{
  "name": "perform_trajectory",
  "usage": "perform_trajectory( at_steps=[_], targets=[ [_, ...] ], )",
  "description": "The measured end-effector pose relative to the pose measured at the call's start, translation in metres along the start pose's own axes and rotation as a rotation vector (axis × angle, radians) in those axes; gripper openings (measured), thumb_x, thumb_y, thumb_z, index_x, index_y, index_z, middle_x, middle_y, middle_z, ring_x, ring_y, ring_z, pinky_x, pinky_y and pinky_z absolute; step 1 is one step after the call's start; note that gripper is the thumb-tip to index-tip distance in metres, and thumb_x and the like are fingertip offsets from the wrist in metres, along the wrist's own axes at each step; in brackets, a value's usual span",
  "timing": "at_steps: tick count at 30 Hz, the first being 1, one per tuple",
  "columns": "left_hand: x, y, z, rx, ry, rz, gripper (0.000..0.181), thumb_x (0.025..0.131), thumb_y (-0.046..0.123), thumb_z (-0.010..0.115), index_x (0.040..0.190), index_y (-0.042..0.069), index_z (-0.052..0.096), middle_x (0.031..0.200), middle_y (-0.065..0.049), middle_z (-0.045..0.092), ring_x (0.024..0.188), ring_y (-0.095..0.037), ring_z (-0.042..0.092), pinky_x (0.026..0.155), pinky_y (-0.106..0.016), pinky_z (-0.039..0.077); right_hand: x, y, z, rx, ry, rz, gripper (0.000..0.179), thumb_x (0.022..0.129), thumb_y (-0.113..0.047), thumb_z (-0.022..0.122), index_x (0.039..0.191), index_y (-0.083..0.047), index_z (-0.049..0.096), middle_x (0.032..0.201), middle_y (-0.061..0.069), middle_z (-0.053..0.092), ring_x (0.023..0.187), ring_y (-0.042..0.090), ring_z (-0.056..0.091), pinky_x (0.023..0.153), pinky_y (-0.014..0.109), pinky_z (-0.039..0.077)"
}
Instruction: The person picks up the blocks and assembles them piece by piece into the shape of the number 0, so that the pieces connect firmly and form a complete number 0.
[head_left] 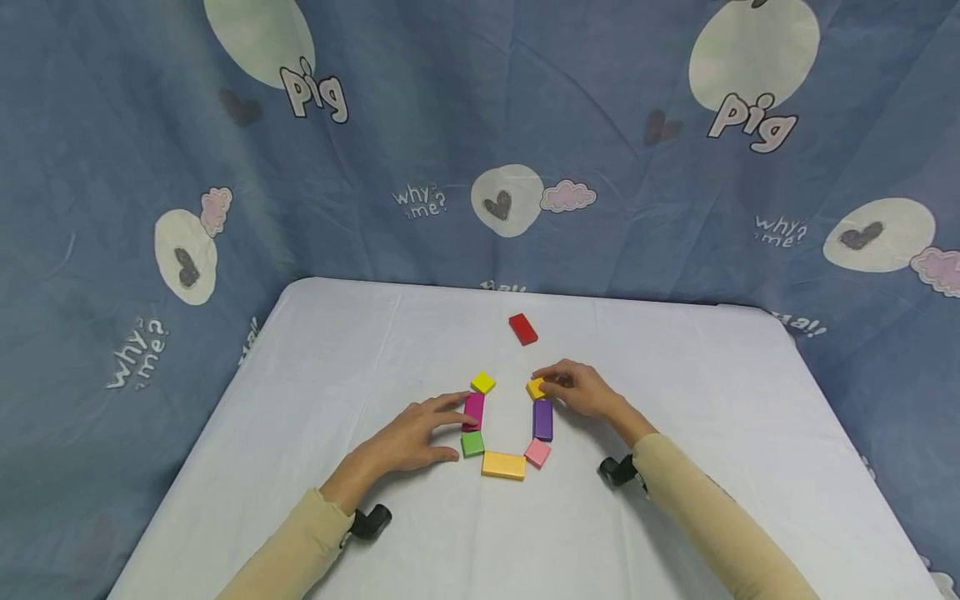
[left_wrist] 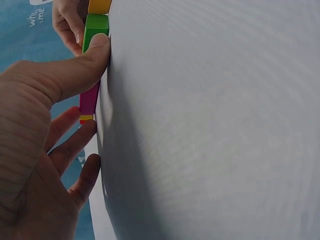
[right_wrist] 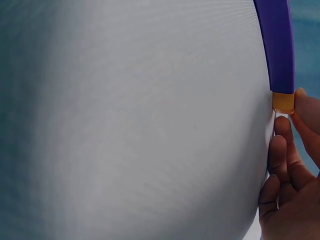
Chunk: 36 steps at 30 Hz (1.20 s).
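Observation:
In the head view, my right hand (head_left: pixel 581 390) pinches a small orange-yellow block (head_left: pixel 535 387) at the far end of a purple block (head_left: pixel 543 421). The right wrist view shows that same orange-yellow block (right_wrist: pixel 283 102) against the purple block's end. My left hand (head_left: pixel 408 433) lies on the other side with fingers spread, its fingertips at a magenta block (head_left: pixel 473 410). A green block (head_left: pixel 472 444) sits close to the left thumb. Beyond the magenta block is a yellow block (head_left: pixel 482 382). A long orange-yellow block (head_left: pixel 503 466) and a pink block (head_left: pixel 537 452) form the near end of this U-shaped outline.
A red block (head_left: pixel 523 329) lies alone farther back on the white-covered table (head_left: pixel 360 350). Behind the table hangs a blue printed curtain (head_left: pixel 600 233). Each wrist carries a small black camera.

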<state>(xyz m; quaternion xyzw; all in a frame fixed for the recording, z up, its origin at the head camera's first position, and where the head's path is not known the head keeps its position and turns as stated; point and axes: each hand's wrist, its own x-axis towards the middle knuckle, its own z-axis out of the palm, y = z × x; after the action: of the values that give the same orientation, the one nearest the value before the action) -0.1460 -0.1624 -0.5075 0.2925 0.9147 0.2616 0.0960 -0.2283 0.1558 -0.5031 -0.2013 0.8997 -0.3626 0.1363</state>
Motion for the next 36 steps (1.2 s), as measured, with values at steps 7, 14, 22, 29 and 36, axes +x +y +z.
perform_trajectory(
  at_steps=[7,14,22,29,36],
  targets=[
    [-0.001,0.000,0.000,-0.001,0.005,0.002,0.052,0.081,0.025,0.081,0.130,0.022,0.064,0.154,-0.004,0.036,0.140,-0.025,0.034,0.105,-0.050,0.034,0.000,0.000,0.000,0.006,-0.007,0.002,0.030,0.095,-0.022,0.065,0.124,-0.015,0.068,0.108,-0.001,0.062,0.095,0.019,0.053,0.083,0.035,0.047],
    [-0.001,-0.001,0.000,-0.004,0.004,0.003,0.052,0.081,0.025,0.081,0.130,0.022,0.064,0.154,-0.004,0.036,0.140,-0.025,0.034,0.105,-0.051,0.034,0.000,0.002,-0.001,0.013,-0.003,-0.007,0.031,0.096,-0.025,0.065,0.125,-0.016,0.067,0.111,-0.001,0.063,0.095,0.018,0.053,0.082,0.034,0.046],
    [0.000,-0.002,0.001,0.002,0.006,0.006,0.053,0.081,0.026,0.082,0.130,0.022,0.064,0.153,-0.006,0.038,0.139,-0.026,0.035,0.104,-0.051,0.034,0.015,0.004,-0.003,-0.101,0.163,-0.090,0.039,0.098,-0.021,0.060,0.135,-0.009,0.058,0.123,0.012,0.057,0.095,0.023,0.056,0.081,0.039,0.050],
    [-0.001,-0.003,0.001,-0.004,0.000,0.002,0.053,0.081,0.027,0.081,0.130,0.020,0.064,0.152,-0.007,0.039,0.139,-0.026,0.036,0.106,-0.050,0.034,0.033,-0.007,-0.005,-0.292,0.073,-0.120,0.051,0.100,-0.020,0.055,0.149,-0.010,0.042,0.155,0.010,0.032,0.137,0.031,0.037,0.110,0.048,0.031],
    [0.000,-0.002,0.001,0.004,0.000,-0.003,0.052,0.081,0.027,0.081,0.130,0.021,0.064,0.152,-0.007,0.038,0.139,-0.026,0.036,0.106,-0.051,0.034,0.039,-0.009,-0.007,-0.380,0.019,-0.105,0.051,0.101,-0.020,0.052,0.149,-0.009,0.041,0.156,0.009,0.032,0.137,0.032,0.037,0.110,0.048,0.031]
  ],
)
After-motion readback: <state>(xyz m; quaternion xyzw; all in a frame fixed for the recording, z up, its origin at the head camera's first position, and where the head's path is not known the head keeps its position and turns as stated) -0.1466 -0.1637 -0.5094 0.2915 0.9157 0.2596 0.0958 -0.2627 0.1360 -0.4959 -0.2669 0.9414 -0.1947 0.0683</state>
